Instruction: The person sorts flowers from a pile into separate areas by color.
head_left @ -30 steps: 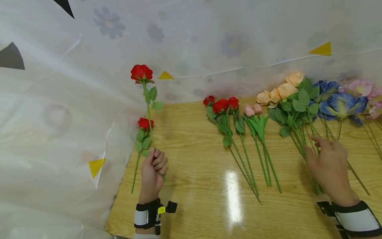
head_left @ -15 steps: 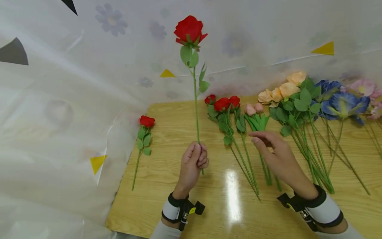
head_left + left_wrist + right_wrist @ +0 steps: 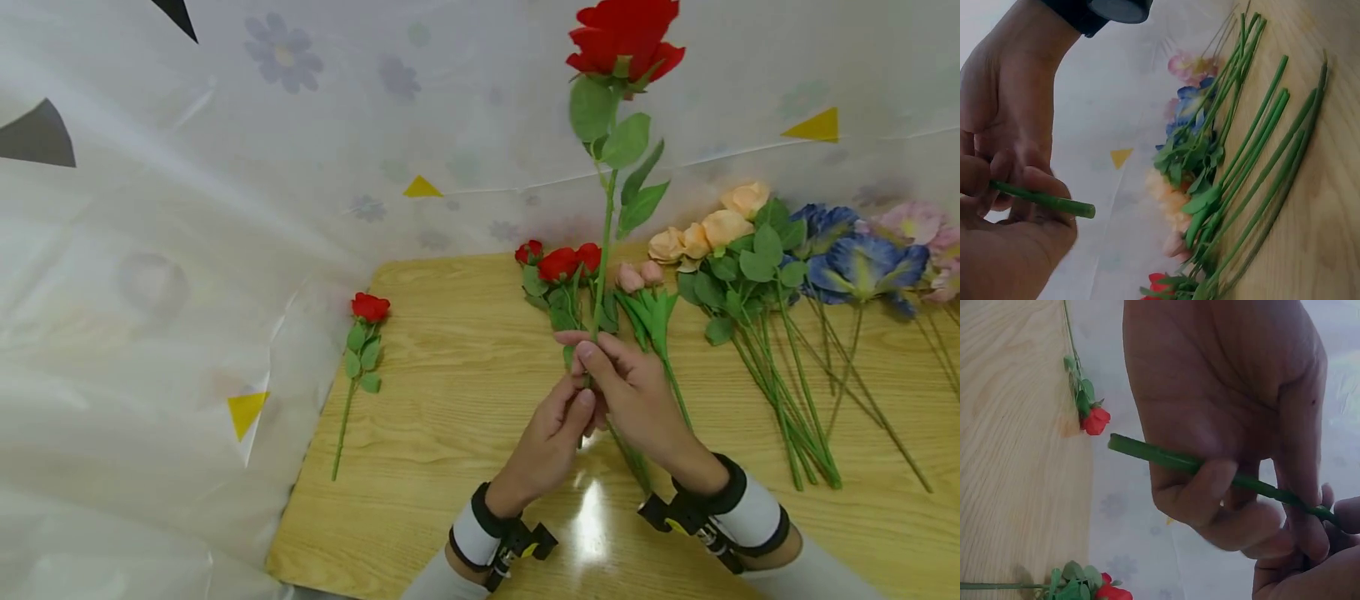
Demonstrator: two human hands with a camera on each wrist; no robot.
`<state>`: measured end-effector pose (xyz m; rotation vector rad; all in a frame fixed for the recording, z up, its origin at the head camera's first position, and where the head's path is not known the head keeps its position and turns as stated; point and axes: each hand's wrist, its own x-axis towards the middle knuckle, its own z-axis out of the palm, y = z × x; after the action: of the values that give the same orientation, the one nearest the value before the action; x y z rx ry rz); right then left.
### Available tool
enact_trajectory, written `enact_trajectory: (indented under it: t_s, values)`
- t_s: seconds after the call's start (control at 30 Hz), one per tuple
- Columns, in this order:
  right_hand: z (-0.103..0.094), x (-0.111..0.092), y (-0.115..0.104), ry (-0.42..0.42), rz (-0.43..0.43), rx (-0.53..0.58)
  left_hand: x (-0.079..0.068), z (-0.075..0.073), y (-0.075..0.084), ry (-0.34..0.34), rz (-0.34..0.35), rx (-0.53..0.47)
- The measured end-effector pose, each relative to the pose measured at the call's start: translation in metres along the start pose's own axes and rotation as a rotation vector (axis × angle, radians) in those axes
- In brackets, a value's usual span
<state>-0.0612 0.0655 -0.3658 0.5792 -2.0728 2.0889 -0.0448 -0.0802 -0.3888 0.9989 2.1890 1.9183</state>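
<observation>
A long-stemmed red rose point(image 3: 626, 42) stands upright above the table, its bloom cut off by the top of the head view. Low on its stem, the fingers of my left hand point(image 3: 551, 446) are curled round it. My right hand point(image 3: 648, 408) pinches the stem just above, thumb against fingers, and the two hands meet there. The stem's cut end point(image 3: 1079, 208) pokes out past the left hand in the left wrist view. Behind the hands lie several red roses point(image 3: 557, 265), partly covered, and pink tulips point(image 3: 640, 276).
One red rose point(image 3: 370, 307) lies alone on the left of the wooden table point(image 3: 442, 500). Peach roses point(image 3: 723, 227), blue flowers point(image 3: 866, 262) and pink flowers point(image 3: 911, 221) line the back right. A white patterned sheet point(image 3: 465, 92) rises behind and to the left.
My left hand has carried the rose rightward and closer from the table's left side. My right hand has come left from beside the peach roses and now pinches the same stem.
</observation>
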Motion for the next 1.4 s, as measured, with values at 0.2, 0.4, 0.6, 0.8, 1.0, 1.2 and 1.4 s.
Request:
enact_trajectory:
  t_s: [0.2, 0.4, 0.6, 0.8, 1.0, 1.2, 1.4]
  values:
    - [-0.009, 0.0, 0.003, 0.077, -0.056, 0.017, -0.016, -0.03, -0.016, 0.113, -0.087, 0.345]
    - [-0.019, -0.001, 0.001, 0.121, -0.09, 0.016, -0.05, -0.103, -0.027, 0.405, -0.408, 0.577]
    - [-0.024, -0.001, 0.003, 0.144, -0.081, -0.031, -0.101, -0.172, -0.036, 0.493, -0.875, 0.815]
    - [-0.025, -0.002, 0.005, 0.161, -0.048, -0.077, -0.14, -0.207, -0.049, 0.433, -1.085, 0.916]
    - [-0.027, -0.003, 0.006, 0.194, -0.024, -0.076, -0.154, -0.22, -0.065, 0.445, -1.014, 1.023]
    - [-0.031, -0.003, 0.006, 0.189, -0.029, -0.066, -0.155, -0.227, -0.075, 0.418, -0.953, 1.108]
    - [-0.035, -0.002, 0.006, 0.196, -0.028, -0.097, -0.152, -0.23, -0.073, 0.313, -0.986, 1.043]
